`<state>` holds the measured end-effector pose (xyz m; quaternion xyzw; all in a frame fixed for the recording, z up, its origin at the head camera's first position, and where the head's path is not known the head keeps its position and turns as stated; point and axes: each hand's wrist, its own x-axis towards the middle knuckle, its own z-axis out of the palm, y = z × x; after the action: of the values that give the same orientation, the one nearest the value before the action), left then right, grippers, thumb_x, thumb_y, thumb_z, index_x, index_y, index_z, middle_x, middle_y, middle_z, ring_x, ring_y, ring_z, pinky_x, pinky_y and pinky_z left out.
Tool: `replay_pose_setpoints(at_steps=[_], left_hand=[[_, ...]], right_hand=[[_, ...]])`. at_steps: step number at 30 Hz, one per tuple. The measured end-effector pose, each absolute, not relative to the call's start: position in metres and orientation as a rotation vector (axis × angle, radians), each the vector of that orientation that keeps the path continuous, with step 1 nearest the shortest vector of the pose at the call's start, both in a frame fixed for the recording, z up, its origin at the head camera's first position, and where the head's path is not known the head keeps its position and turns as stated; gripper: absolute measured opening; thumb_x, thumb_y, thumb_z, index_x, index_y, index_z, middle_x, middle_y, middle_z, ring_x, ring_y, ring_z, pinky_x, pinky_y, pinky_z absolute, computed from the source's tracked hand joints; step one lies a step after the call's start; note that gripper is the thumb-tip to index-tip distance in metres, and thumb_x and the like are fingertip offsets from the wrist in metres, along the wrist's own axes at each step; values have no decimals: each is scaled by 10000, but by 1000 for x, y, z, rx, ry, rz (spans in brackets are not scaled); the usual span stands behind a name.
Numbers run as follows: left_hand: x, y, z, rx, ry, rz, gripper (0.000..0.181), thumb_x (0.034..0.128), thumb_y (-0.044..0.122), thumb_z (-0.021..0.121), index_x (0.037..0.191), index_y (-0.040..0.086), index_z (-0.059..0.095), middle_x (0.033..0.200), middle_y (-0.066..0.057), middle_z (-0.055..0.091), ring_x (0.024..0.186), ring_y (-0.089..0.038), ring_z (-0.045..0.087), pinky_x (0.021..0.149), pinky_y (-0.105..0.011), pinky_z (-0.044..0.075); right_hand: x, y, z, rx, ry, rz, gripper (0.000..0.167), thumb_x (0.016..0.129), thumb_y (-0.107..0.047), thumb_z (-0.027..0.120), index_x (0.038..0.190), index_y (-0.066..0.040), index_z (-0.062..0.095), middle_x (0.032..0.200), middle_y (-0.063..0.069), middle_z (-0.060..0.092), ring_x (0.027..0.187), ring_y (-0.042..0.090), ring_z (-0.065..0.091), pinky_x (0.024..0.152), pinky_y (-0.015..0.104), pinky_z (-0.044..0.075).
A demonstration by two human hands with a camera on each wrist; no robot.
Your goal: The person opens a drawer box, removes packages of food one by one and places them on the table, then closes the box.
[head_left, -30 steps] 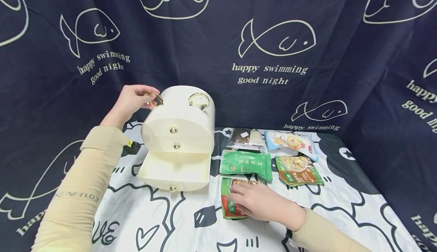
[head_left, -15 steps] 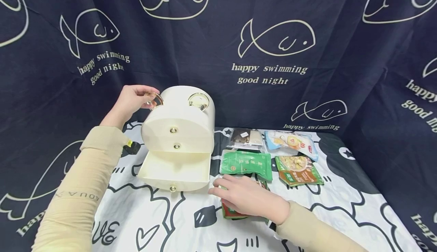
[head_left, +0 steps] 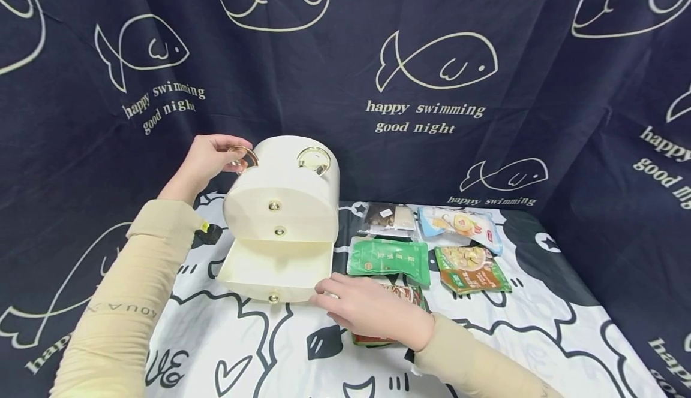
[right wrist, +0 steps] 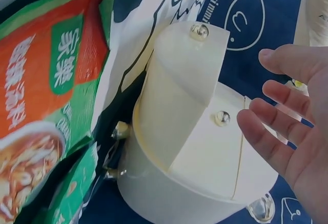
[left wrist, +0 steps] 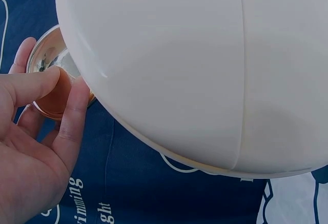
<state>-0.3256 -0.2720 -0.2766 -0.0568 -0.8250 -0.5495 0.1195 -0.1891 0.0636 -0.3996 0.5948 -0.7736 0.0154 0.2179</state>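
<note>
A rounded white box (head_left: 286, 212) with gold knobs stands on the table, its lower drawer (head_left: 278, 260) pulled out, bare inside. My left hand (head_left: 197, 164) holds the round gold piece (left wrist: 48, 52) on the box's upper left side, thumb and fingers at its rim in the left wrist view. Beside the drawer's right front corner is my right hand (head_left: 372, 308), fingers loosely bent and holding nothing in the right wrist view; whether they touch the drawer I cannot tell. Beneath that hand lies a red and green food packet (right wrist: 38, 85), partly hidden in the head view.
Right of the box lie a green pouch (head_left: 388, 258), a clear packet (head_left: 387, 218) with dark contents, a blue and white bag (head_left: 461, 227) and a brown and green packet (head_left: 472, 269). A second gold piece (head_left: 314, 159) is on the box's right. Dark curtains (head_left: 345, 74) hang behind.
My right hand has moved left from above the red and green packet to the drawer's front corner. The packet stays on the table. My left hand has kept its hold.
</note>
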Motion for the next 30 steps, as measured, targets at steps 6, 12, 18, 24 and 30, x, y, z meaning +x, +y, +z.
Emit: replay_pose_setpoints(at_steps=[6, 12, 18, 24, 30], left_hand=[[-325, -272, -276, -160, -2419, -1595, 182, 878, 31, 642, 1055, 35, 685, 786, 57, 683, 707, -130, 666, 662, -243, 583], [-324, -271, -276, -157, -2425, -1598, 200, 880, 32, 640, 1076, 12, 672, 786, 59, 685, 710, -130, 667, 667, -244, 583], [-323, -271, -275, -142, -2433, -1586, 204, 883, 37, 638, 1082, 10, 669, 792, 64, 684, 721, -129, 666, 670, -242, 582], [-322, -271, -276, -139, -2432, -1589, 202, 881, 52, 645, 1078, 14, 670, 791, 64, 683, 713, -122, 663, 666, -235, 581], [-321, -271, -275, -146, -2426, -1592, 197, 881, 53, 645, 1073, 20, 674, 793, 61, 684, 717, -126, 663, 669, -239, 581]], right_hand=[[-189, 52, -404, 1670, -2143, 49, 402, 817, -196, 709, 1194, -210, 569, 1113, -64, 548, 977, 95, 538, 772, 203, 505], [-189, 41, -408, 1683, -2105, 72, 386, 814, -171, 693, 1179, -211, 576, 1106, -63, 557, 973, 100, 544, 811, 210, 494], [-189, 30, -413, 1692, -2114, 52, 393, 815, -185, 690, 1187, -232, 570, 1141, -73, 556, 993, 93, 542, 769, 210, 479], [-190, 17, -427, 1670, -2128, -10, 455, 814, -219, 687, 1249, -254, 556, 1180, -81, 547, 1016, 86, 536, 741, 200, 482], [-189, 7, -434, 1627, -2107, -40, 462, 808, -204, 696, 1246, -246, 554, 1227, -68, 539, 1030, 94, 531, 686, 183, 470]])
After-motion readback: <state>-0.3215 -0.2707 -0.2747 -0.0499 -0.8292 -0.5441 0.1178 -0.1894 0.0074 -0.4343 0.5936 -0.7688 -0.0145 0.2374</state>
